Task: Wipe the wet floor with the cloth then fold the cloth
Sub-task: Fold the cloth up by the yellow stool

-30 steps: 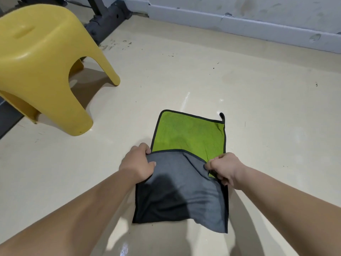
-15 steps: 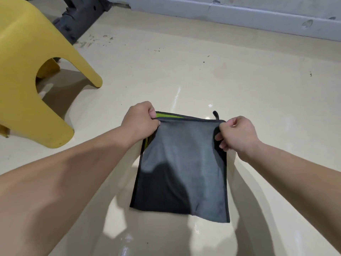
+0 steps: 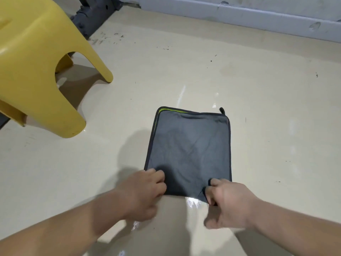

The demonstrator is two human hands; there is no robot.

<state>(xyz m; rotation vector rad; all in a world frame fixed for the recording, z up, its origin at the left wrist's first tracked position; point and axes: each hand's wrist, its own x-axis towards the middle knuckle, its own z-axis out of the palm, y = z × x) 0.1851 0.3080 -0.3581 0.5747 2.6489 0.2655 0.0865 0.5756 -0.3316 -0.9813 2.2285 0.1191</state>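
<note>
Head view: the cloth (image 3: 190,154) lies folded, grey side up, on the floor (image 3: 267,126) in front of you. Your left hand (image 3: 142,193) and right hand (image 3: 227,202) have curled fingers pinching its near corners. Lift unevenly and the layers may skew; the wet sheen (image 3: 191,202) at the near edge could soak the fold.
</note>
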